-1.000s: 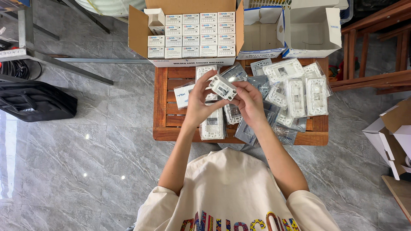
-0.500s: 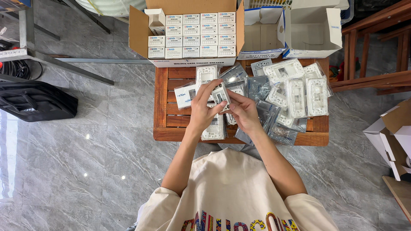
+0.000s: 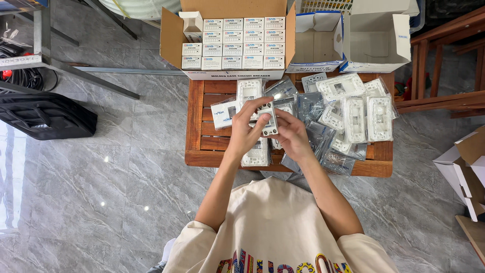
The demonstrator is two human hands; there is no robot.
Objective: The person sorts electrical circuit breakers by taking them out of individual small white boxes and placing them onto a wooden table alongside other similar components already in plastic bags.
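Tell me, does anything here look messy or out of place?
Yes: the bagged white plates lie overlapping and askew across the wooden table, unlike the small boxes in neat rows. Both hands hold one small part.

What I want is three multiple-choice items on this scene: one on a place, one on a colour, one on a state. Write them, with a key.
1. Where does the black bag lie?
A. On the wooden table
B. On the floor, left of the table
C. Inside the carton

2. What colour are the small boxes packed in rows in the carton?
A. White
B. Red
C. Black

3. How is the white plate at the middle of the view?
A. Lying on the floor
B. Packed in the carton
C. Held above the table in the grip of the left hand and right hand

Key: 1 B, the bag rests on grey tiles clear of the table; 2 A, every box face is white; 3 C, fingers of both hands close round it.
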